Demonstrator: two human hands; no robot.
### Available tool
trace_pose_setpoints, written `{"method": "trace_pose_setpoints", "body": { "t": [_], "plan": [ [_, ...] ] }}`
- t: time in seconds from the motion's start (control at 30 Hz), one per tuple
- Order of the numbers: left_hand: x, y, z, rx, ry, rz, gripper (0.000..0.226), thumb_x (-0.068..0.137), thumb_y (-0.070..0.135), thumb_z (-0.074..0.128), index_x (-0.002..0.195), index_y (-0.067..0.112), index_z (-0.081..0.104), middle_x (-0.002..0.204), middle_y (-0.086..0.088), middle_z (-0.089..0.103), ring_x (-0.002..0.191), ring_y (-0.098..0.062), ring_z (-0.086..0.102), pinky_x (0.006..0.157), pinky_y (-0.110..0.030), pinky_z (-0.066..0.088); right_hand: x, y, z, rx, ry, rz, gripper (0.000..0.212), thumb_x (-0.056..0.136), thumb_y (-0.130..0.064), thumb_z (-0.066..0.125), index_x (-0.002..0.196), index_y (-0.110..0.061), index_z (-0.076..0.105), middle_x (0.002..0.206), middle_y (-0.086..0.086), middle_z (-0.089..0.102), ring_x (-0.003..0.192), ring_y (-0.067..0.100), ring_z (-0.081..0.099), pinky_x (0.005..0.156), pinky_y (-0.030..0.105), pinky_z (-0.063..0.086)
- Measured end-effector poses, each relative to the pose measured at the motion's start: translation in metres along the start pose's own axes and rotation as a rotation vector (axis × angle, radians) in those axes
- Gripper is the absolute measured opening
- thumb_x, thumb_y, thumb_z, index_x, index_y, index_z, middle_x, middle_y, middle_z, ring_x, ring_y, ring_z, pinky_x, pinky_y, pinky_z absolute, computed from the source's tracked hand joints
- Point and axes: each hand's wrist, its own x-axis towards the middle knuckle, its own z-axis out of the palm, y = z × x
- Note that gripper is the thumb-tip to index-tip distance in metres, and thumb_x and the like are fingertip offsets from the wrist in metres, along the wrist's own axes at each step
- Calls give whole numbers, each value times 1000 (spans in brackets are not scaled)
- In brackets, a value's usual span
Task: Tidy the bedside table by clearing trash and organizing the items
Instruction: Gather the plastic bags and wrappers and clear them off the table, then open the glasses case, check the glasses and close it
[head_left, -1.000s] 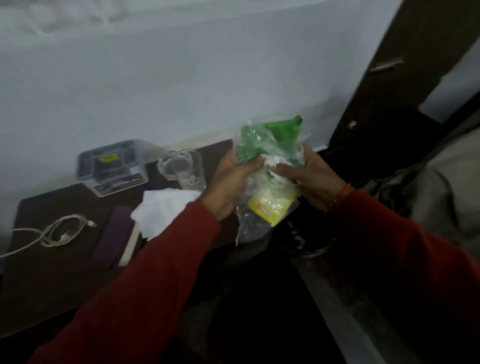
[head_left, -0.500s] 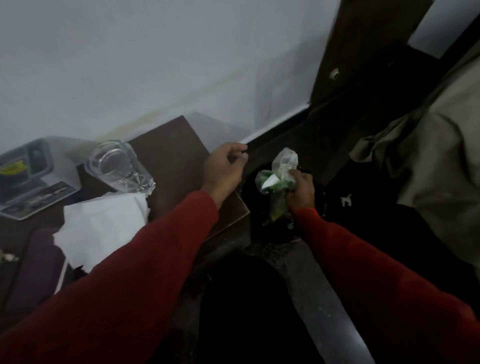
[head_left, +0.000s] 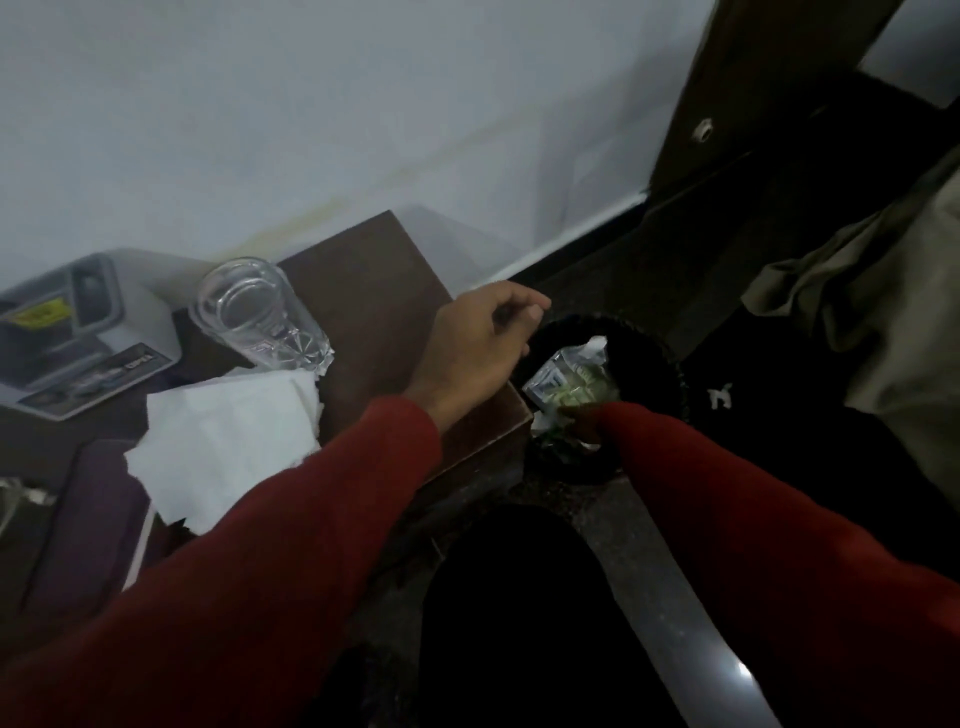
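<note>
Dim floor bin (head_left: 670, 364): right hand (head_left: 584, 423) grips upright wrappers (head_left: 571, 379); left hand (head_left: 480, 343) loosely curled.

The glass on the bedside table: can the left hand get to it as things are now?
Probably yes. The left hand hovers empty, loosely curled, over the table's right edge, and only bare table lies between it and the glass. The white tissue lies nearer the person, not in the way.

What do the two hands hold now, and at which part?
Left hand holds nothing. Right hand, mostly hidden, is down in the bin at the plastic wrappers; grip unclear.
</note>
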Motion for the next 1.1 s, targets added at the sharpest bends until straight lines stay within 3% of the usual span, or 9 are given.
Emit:
{"method": "trace_pose_setpoints", "body": {
  "t": [0.17, 0.33, 0.5, 0.63, 0.7, 0.8, 0.87, 1.0, 1.1],
  "plan": [
    [-29, 20, -22, -67, 74, 81, 20, 101, 12, 61, 110, 7, 78, 98, -4, 76, 61, 10, 64, 58, -4, 46, -36, -13, -44, 136, 615, -102, 29, 101, -23, 48, 115, -6, 67, 128, 26, 61, 117, 41, 59, 98, 44, 48],
    [-72, 20, -60, -121, 271, 144, 19, 99, 9, 63, 110, 8, 78, 96, -6, 77, 62, -8, 67, 64, -15, 52, -101, -34, -86, 279, 1116, -266, 24, 98, -19, 55, 109, -3, 69, 111, 27, 67, 104, 44, 64, 94, 48, 48],
    [-127, -3, -119, -109, 524, 137, 14, 94, 21, 70, 103, 23, 80, 98, 10, 78, 82, -6, 69, 73, -27, 56, -184, -110, -110, 260, 1339, -570, 16, 95, -15, 58, 107, -13, 69, 98, 18, 63, 90, 30, 60, 85, 33, 43],
    [-174, -37, -180, -137, 789, -19, 13, 93, 21, 71, 98, 30, 78, 92, 10, 79, 84, -8, 73, 74, -22, 54, -243, -204, -90, 342, 1385, -875, 13, 94, -16, 57, 98, -16, 69, 92, 8, 62, 72, 14, 55, 76, 23, 43],
    [-193, -59, -200, -201, 861, -141, 17, 93, 17, 69, 93, 33, 74, 85, 15, 77, 81, -1, 70, 75, -19, 53, -258, -251, -69, 365, 1250, -962, 11, 92, -20, 59, 94, -21, 69, 89, 2, 68, 72, 12, 60, 74, 28, 51],
    [-213, -96, -208, -213, 880, -279, 15, 93, 7, 66, 99, 19, 73, 82, 18, 72, 77, 13, 64, 76, -14, 50, -250, -303, -33, 293, 892, -813, 9, 88, -32, 62, 90, -30, 70, 83, -8, 71, 79, 13, 66, 78, 36, 56],
    [-216, -115, -203, -123, 824, -340, 15, 94, 7, 66, 105, 14, 73, 93, 7, 73, 85, -1, 67, 87, -32, 55, -233, -318, -11, 317, 767, -700, 10, 87, -31, 63, 93, -29, 71, 92, -6, 73, 93, 20, 68, 86, 40, 55],
    [-196, -128, -194, 129, 648, -369, 32, 93, 27, 66, 124, 19, 67, 120, -3, 69, 114, -25, 60, 105, -45, 46, -196, -321, 18, 269, 707, -538, 38, 87, -30, 66, 124, -26, 60, 122, 5, 60, 116, 28, 58, 95, 45, 50],
    [-178, -131, -190, 276, 518, -487, 58, 90, 51, 63, 141, 27, 53, 142, -2, 55, 132, -32, 39, 110, -50, 30, -180, -319, 28, 181, 798, -396, 61, 83, -42, 68, 137, -27, 43, 135, 10, 41, 123, 34, 42, 86, 44, 44]
  ]
}}
